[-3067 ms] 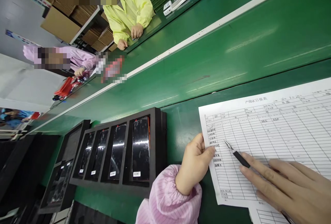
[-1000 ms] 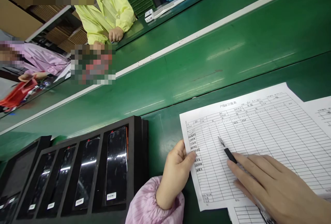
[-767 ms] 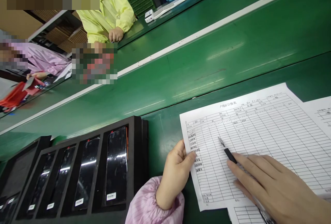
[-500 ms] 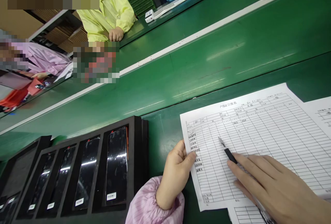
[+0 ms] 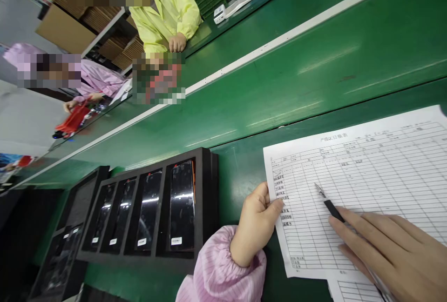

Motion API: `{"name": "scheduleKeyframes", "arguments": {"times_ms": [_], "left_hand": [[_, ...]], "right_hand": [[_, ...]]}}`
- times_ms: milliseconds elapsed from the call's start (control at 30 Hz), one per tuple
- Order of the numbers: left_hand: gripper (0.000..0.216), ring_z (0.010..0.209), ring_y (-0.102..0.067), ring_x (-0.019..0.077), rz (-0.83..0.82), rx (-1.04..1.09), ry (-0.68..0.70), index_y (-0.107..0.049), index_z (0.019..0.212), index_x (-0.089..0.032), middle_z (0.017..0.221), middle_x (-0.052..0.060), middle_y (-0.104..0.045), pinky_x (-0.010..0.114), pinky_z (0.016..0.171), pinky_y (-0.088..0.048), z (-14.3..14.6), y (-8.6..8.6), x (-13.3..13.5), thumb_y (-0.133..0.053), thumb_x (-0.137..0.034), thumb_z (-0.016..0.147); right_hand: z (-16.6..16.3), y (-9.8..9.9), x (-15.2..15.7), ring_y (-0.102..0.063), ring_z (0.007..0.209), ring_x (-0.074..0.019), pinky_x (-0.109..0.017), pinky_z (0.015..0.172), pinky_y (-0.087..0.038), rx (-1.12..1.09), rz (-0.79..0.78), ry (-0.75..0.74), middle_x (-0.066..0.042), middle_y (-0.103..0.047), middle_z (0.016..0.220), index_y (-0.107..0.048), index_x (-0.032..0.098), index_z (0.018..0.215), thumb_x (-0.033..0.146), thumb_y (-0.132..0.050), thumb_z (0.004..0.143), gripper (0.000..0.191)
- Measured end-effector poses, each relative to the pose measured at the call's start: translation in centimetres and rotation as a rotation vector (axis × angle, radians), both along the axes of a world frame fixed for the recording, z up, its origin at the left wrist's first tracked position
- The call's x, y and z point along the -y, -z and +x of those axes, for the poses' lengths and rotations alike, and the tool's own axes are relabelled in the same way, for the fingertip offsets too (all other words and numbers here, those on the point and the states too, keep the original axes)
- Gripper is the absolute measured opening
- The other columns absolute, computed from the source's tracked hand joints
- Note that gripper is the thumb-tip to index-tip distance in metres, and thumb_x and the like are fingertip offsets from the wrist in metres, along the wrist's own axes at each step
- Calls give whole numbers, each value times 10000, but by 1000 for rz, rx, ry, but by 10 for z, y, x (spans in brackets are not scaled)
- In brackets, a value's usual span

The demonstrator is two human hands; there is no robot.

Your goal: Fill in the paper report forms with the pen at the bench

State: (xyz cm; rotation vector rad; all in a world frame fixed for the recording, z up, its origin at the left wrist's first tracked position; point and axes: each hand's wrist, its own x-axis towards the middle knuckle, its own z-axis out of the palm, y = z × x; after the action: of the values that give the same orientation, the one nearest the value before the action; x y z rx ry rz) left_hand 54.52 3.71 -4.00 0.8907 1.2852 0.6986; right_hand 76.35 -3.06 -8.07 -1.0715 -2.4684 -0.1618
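Observation:
A printed form (image 5: 366,199) with a ruled table and some handwriting lies on the green bench. My left hand (image 5: 257,223), in a pink striped cuff, pinches the form's left edge between thumb and fingers. In my right hand (image 5: 387,241) is a pen (image 5: 332,210) with a black grip and metal tip. Its tip points at the upper left cells of the table; I cannot tell whether it touches the paper. Another ruled sheet (image 5: 356,291) shows partly from under the form.
Left of my hand stands a black foam tray (image 5: 206,190) with several dark phone-like panels (image 5: 182,204); a second black tray (image 5: 78,204) lies beyond. Across the green bench, a person in yellow (image 5: 167,9) and one in pink (image 5: 101,76) are at work. A small white device (image 5: 220,14) sits near the far edge.
The view has swung left, so the form, trays and hands appear further right. Both hands keep their hold, and the pen points at about the same part of the form.

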Motion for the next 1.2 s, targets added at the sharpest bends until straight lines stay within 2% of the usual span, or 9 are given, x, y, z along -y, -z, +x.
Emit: {"name": "scheduleKeyframes", "arguments": {"times_ms": [200,400,533,1200], "left_hand": [[264,731,-672,178,-3,-3,-2,-617,944,-163,832,41,-716,267,653,-513,-1,2,2,-662,-289,716],[267,716,-665,177,-4,7,6,-609,951,-159,833,46,-713,258,631,-497,-2,3,1,-659,-279,718],[250,713,-663,173,-2,7,2,-602,946,-160,832,47,-715,259,637,-497,-2,2,1,-644,-264,723],[276,716,-665,187,-2,-1,9,-604,961,-155,831,54,-709,271,627,-501,-2,3,2,-660,-297,731]], "right_hand": [[-1,9,1,-577,934,-293,-468,783,-405,-8,-1,-49,-126,-602,1256,-553,135,1240,91,-352,790,495],[-8,6,1,-576,918,-292,-483,783,-386,-15,4,-47,-88,-602,1273,-551,172,1235,16,-361,556,723],[-10,4,-3,-568,889,-292,-484,771,-374,-14,18,-50,-91,-615,1249,-562,160,1207,11,-367,504,745],[-10,3,-1,-557,886,-283,-472,771,-378,-11,19,-50,-94,-605,1270,-556,155,1214,11,-370,499,753]]}}
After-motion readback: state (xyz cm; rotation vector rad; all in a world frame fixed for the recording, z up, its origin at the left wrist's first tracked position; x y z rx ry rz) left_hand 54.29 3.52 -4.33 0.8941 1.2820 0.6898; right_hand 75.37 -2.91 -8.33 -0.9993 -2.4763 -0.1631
